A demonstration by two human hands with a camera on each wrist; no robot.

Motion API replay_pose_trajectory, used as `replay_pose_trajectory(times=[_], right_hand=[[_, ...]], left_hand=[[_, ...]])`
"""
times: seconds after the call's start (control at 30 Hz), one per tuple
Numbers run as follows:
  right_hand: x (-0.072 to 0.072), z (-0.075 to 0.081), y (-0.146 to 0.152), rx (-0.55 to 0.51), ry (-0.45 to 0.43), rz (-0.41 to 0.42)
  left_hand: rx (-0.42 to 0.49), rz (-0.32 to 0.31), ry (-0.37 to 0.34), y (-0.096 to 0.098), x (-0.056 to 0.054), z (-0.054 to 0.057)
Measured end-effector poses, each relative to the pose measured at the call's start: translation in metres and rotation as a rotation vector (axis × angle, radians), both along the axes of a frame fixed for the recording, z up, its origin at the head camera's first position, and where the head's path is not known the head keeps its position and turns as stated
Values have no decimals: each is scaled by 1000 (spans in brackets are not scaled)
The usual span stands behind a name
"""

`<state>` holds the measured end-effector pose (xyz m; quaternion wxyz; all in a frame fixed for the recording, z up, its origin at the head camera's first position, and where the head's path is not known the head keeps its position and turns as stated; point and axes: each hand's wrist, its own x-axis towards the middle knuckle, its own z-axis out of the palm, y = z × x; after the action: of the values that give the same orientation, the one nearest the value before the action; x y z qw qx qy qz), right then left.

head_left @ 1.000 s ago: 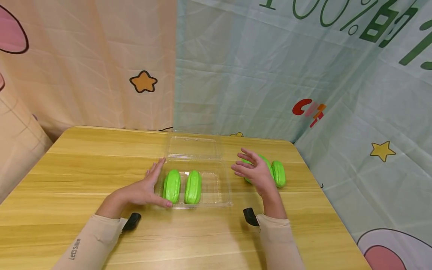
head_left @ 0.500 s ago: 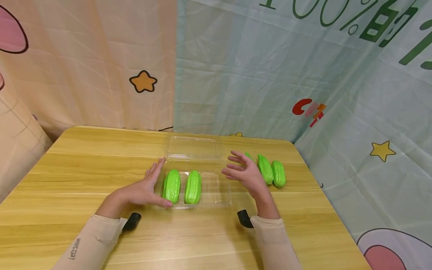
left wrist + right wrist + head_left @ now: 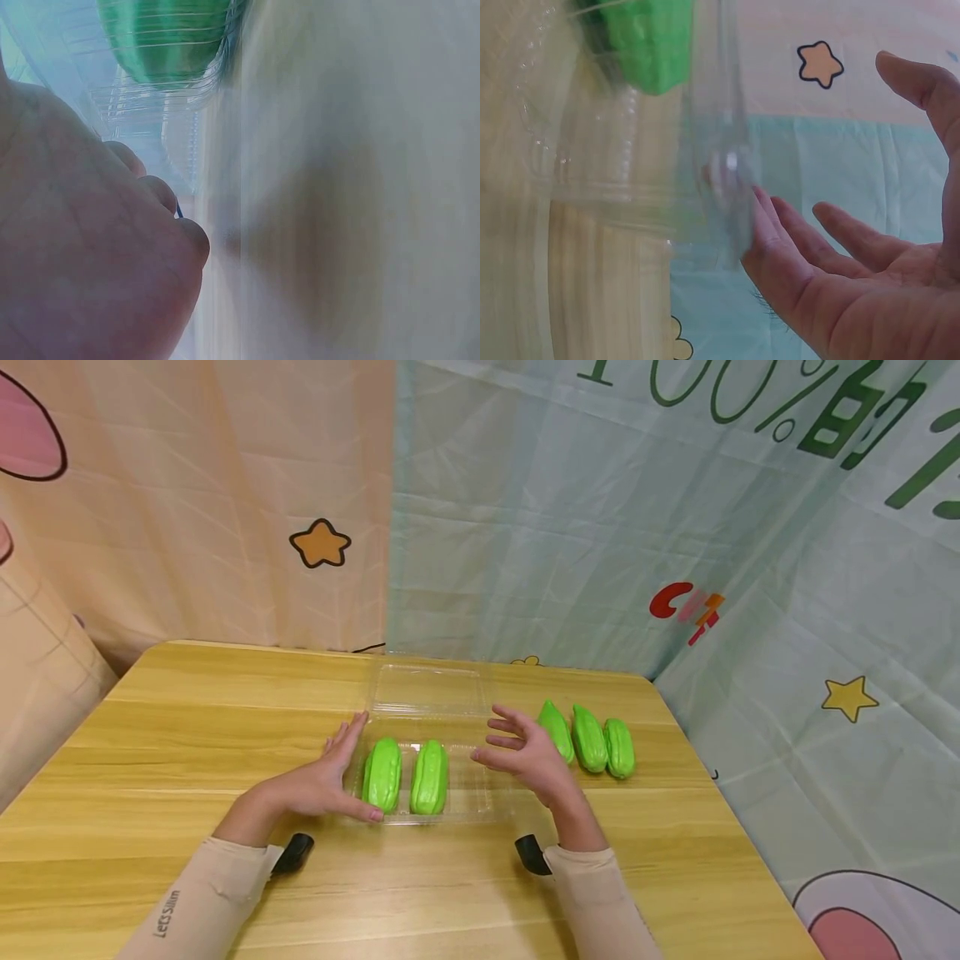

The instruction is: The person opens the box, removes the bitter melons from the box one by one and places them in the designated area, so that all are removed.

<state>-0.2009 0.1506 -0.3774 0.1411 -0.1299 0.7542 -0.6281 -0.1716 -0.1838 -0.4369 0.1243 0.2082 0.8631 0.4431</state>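
Note:
A clear plastic clamshell box (image 3: 468, 789) lies with its lid (image 3: 431, 685) folded back. Two bright green, ridged, oblong vegetable-like pieces sit in it side by side, the left piece (image 3: 382, 775) and the right piece (image 3: 430, 777). My left hand (image 3: 318, 781) rests at the box's left side, fingers straight, thumb spread along the front left corner. In the left wrist view a green piece (image 3: 169, 37) shows through the clear wall. My right hand (image 3: 528, 760), fingers extended and holding nothing, is at the box's right side. In the right wrist view its fingertips overlap the box wall (image 3: 720, 135).
Three similar green pieces lie in a row right of the right hand: a left one (image 3: 555, 731), a middle one (image 3: 589, 739) and a right one (image 3: 619, 749). The wooden table (image 3: 187, 718) ends at a printed curtain (image 3: 480, 568) behind it.
My right hand has moved left and slightly nearer, from over the loose green pieces to the box's right edge, uncovering those pieces. The left hand and the box have stayed put.

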Motion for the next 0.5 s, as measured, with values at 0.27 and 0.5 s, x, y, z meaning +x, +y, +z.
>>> replay_pose_trajectory(times=[0.27,0.5], right_hand=[[3,-4,-10,103,26,3],[5,-9,-21,124,12,49]], left_hand=[[5,-2,13,0,-1,-2],[5,-11,24,1,-1,-2]])
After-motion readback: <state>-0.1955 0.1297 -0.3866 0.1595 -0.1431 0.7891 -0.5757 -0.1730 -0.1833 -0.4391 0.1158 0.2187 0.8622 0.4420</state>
